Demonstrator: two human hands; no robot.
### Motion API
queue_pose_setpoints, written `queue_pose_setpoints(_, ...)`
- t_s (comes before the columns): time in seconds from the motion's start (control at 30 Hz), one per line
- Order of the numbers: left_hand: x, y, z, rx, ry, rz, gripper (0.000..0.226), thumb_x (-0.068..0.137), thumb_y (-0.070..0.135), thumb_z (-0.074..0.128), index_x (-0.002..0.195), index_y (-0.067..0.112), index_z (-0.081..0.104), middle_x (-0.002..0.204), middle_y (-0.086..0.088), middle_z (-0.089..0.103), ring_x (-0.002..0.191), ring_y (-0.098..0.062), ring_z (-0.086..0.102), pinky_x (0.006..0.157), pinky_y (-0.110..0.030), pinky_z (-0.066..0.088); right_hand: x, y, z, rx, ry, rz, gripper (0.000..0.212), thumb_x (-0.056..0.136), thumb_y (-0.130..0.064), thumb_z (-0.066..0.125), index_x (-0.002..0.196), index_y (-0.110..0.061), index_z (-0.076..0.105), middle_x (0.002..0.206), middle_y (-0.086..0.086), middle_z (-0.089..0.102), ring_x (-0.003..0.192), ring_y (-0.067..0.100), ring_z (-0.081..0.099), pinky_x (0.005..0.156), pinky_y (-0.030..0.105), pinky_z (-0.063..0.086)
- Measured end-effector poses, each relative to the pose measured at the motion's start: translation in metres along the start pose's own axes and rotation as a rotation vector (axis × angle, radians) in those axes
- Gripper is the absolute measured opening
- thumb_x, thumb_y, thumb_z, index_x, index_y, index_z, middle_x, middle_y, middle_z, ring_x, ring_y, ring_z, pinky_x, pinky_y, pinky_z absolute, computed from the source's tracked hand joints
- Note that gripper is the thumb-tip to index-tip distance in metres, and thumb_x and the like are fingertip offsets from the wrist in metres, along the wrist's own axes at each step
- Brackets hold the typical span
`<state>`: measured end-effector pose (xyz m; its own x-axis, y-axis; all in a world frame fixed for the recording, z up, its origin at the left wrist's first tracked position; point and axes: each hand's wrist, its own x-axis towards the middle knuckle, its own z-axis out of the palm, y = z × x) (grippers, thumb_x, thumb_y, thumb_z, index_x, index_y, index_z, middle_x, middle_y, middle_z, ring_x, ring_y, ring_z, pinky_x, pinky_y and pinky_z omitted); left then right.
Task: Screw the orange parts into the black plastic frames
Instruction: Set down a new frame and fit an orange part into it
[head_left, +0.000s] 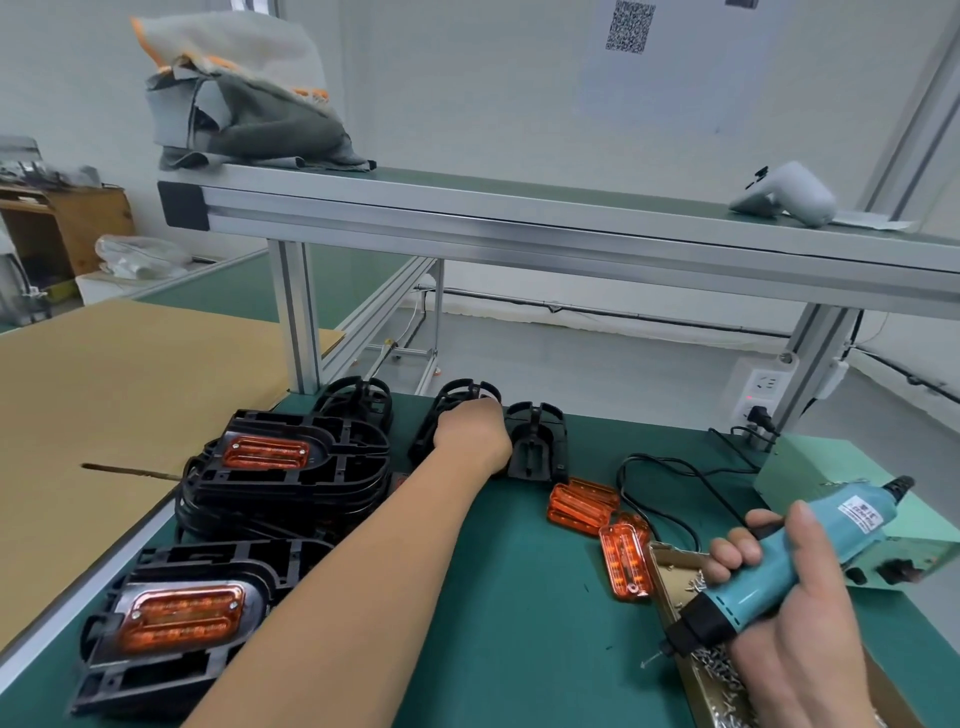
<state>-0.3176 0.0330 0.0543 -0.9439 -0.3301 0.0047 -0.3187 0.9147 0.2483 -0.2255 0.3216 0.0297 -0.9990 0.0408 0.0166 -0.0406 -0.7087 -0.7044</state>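
On the R side, closest to me, the right hand (795, 613) is wrapped round the blue screwdriver (810, 551), thumb along the top. The bit end points down-left over the tray of screws (711, 675).

On the L side, at the table edge, the near frame (130, 680) lies flat with an orange part (182, 613) seated in it. Two screw heads show on that part.

The left forearm goes across the green table (493, 597) to the far side. Approx. mid-table, the loose orange parts (584, 504) lie just beside the tray.

Behind the near frame is a stack of frames (291, 499), and the top one also carries a top orange part (265, 452).

Further back, the left hand (475, 436) rests on an upright frame (457, 400) in the back row. Its fingers bend away from the camera, so I cannot tell if they grip it or only touch it.

To the R there is a green box (831, 499) with a black cable (665, 483). To the L there is a cardboard sheet (104, 389).

Above all this is a shelf (519, 228) with a cloth bundle (239, 104) and a white controller (784, 195). A QR code (630, 26) hangs on the wall behind.
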Motion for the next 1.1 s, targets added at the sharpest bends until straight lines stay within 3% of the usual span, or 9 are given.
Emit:
queue_pose_setpoints(0.13,-0.003,0.016,0.004,-0.007,0.002,0.023,0.015,0.089,-0.001,0.059,0.082,0.011,0.053,0.081,-0.005,0.057,0.077,-0.026,0.059,0.071,-0.037,0.05,0.001,0.0,0.0,-0.004,0.005,-0.006,0.032,0.099,-0.049,0.069,0.084,-0.02,0.067,0.07,-0.004,0.046,0.061,0.01,0.05,0.053,0.022,0.05)
queue_pose_setpoints(0.3,-0.008,0.031,0.01,-0.023,0.003,0.054,0.008,0.092,0.004,0.059,0.094,0.011,0.056,0.092,-0.008,0.061,0.092,-0.031,0.062,0.076,-0.038,0.047,0.002,0.0,-0.001,-0.012,0.01,-0.004,0.032,0.099,-0.049,0.069,0.085,-0.02,0.066,0.07,-0.004,0.045,0.061,0.011,0.05,0.053,0.022,0.05)
queue_pose_setpoints(0.43,-0.014,0.046,0.014,-0.029,0.004,0.087,0.01,0.093,0.006,0.059,0.088,0.012,0.053,0.083,-0.005,0.054,0.09,-0.031,0.062,0.078,-0.038,0.046,0.001,-0.001,-0.001,-0.018,0.01,-0.008,0.032,0.099,-0.048,0.069,0.085,-0.02,0.067,0.07,-0.004,0.046,0.061,0.011,0.051,0.053,0.022,0.051)
queue_pose_setpoints(0.6,-0.02,0.059,0.017,-0.035,-0.007,0.121,0.018,0.092,0.008,0.06,0.078,0.012,0.05,0.087,-0.007,0.058,0.093,-0.032,0.064,0.075,-0.038,0.049,0.001,-0.002,0.0,-0.021,0.016,-0.015,0.032,0.1,-0.048,0.067,0.088,-0.019,0.064,0.07,-0.004,0.046,0.061,0.01,0.05,0.053,0.021,0.05)
queue_pose_setpoints(0.77,-0.018,0.049,0.01,-0.124,-0.016,0.138,0.005,0.095,0.008,0.058,0.098,0.009,0.061,0.097,-0.01,0.064,0.09,-0.03,0.065,0.073,-0.038,0.056,0.001,-0.001,-0.001,-0.021,0.015,-0.016,0.032,0.1,-0.048,0.067,0.087,-0.02,0.065,0.071,-0.004,0.046,0.062,0.01,0.05,0.054,0.022,0.051)
queue_pose_setpoints(0.87,-0.013,0.038,-0.003,-0.151,0.018,0.097,0.003,0.094,0.008,0.057,0.097,0.008,0.059,0.101,-0.012,0.065,0.095,-0.03,0.066,0.073,-0.038,0.057,0.002,-0.001,0.001,-0.018,0.01,-0.015,0.032,0.1,-0.048,0.067,0.085,-0.02,0.067,0.07,-0.004,0.046,0.062,0.01,0.05,0.054,0.021,0.05)
queue_pose_setpoints(1.0,0.001,0.012,-0.031,-0.017,0.016,-0.014,0.011,0.088,0.004,0.058,0.08,0.01,0.052,0.086,-0.006,0.058,0.084,-0.027,0.063,0.071,-0.035,0.054,0.001,-0.001,0.0,-0.009,0.017,-0.017,0.031,0.1,-0.048,0.067,0.087,-0.02,0.064,0.071,-0.004,0.046,0.062,0.01,0.05,0.054,0.021,0.05)
queue_pose_setpoints(1.1,0.012,-0.017,-0.055,0.137,0.005,-0.076,0.009,0.085,0.002,0.053,0.086,0.011,0.056,0.087,-0.007,0.06,0.077,-0.024,0.06,0.069,-0.036,0.051,0.0,-0.001,0.002,-0.006,0.021,-0.013,0.031,0.101,-0.047,0.066,0.088,-0.019,0.063,0.071,-0.004,0.046,0.062,0.01,0.05,0.053,0.021,0.05)
